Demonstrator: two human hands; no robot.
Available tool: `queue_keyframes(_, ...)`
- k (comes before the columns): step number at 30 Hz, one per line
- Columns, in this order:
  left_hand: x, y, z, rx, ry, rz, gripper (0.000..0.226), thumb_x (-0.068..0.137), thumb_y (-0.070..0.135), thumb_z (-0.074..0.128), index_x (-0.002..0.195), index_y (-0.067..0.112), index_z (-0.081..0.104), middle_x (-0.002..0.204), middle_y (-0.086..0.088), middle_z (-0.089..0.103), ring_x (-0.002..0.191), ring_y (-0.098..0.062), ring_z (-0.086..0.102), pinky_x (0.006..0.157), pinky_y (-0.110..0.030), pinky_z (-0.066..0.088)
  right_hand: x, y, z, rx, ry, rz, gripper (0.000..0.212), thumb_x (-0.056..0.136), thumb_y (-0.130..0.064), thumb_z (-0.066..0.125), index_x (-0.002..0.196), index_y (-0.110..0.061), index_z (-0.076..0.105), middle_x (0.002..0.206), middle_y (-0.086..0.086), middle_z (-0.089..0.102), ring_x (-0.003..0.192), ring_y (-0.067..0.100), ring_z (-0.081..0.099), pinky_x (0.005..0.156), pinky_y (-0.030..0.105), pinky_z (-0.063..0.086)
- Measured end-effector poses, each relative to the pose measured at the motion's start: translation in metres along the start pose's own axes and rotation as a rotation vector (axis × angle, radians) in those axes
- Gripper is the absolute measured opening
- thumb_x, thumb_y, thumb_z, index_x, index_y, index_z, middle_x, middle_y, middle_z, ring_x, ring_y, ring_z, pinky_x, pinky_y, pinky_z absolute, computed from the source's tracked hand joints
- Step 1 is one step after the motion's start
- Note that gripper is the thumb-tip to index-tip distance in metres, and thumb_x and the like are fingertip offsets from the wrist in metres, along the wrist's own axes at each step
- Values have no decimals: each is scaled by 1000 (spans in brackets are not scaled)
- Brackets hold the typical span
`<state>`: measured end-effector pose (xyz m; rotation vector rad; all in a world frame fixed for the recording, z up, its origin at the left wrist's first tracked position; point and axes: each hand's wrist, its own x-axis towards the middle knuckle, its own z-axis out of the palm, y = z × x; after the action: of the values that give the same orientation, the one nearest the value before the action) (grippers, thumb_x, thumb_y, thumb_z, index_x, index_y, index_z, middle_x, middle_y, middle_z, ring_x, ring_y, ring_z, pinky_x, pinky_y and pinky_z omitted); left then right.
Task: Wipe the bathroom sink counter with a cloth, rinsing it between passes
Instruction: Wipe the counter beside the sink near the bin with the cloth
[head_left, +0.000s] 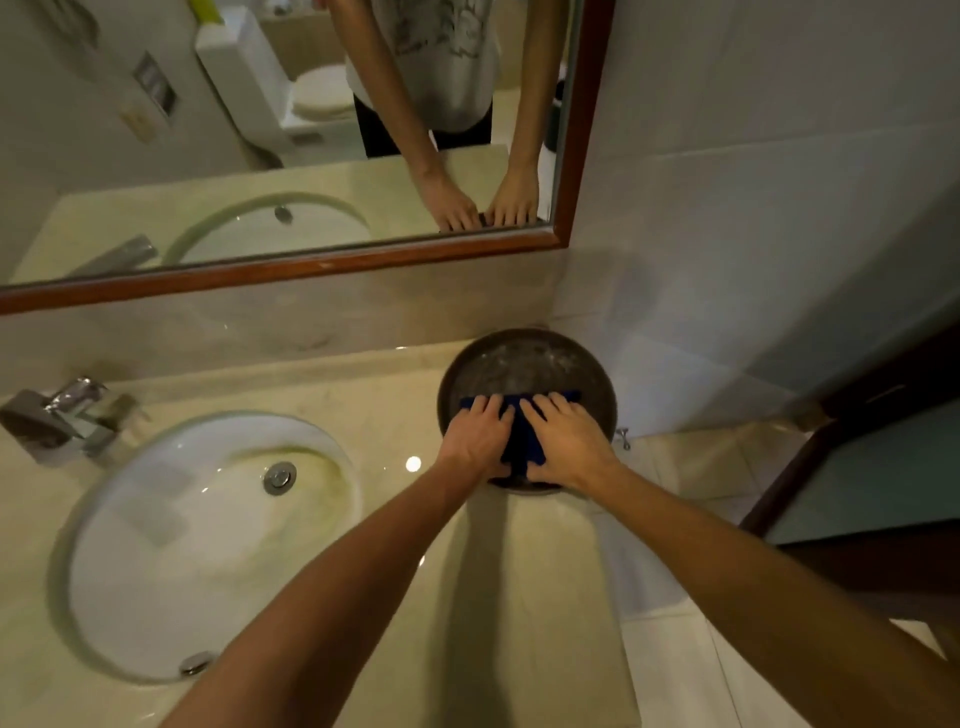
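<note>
Both my hands, left hand (480, 434) and right hand (566, 436), fingers spread flat, press the blue cloth (524, 441) into the round dark tray (524, 364), apparently to fold it.

Bare counter (395, 415) lies open from the round dark tray (524, 358) toward nine o'clock, up to the sink basin (208, 540). The faucet (62, 415) (at ten o'clock) and backsplash (291, 317) at twelve block passage.

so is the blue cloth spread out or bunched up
Mostly spread: the blue cloth lies flat in the round tray, under the left hand and right hand.
</note>
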<state>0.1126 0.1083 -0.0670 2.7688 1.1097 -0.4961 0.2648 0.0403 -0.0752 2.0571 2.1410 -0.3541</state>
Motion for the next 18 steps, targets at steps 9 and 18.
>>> queue_keyframes(9,8,-9,5,178,76,78,68,97,30,63,154,8,33,153,-13,40,135,-30,44,94,-38,53,11,2,24,-175,174,-10,66,71,-40,82,125,-4,66,109,16,69,102,35,65,73,43,55)
queue_keyframes(18,-3,-18,-91,15,-70,94,32,89,33,68,116,17,66,102,-4,71,89,-25,68,76,-37,58,-10,-6,-58,440,47,-68,85,75,-62,73,144,-22,43,133,-1,57,109,21,61,95,35,48)
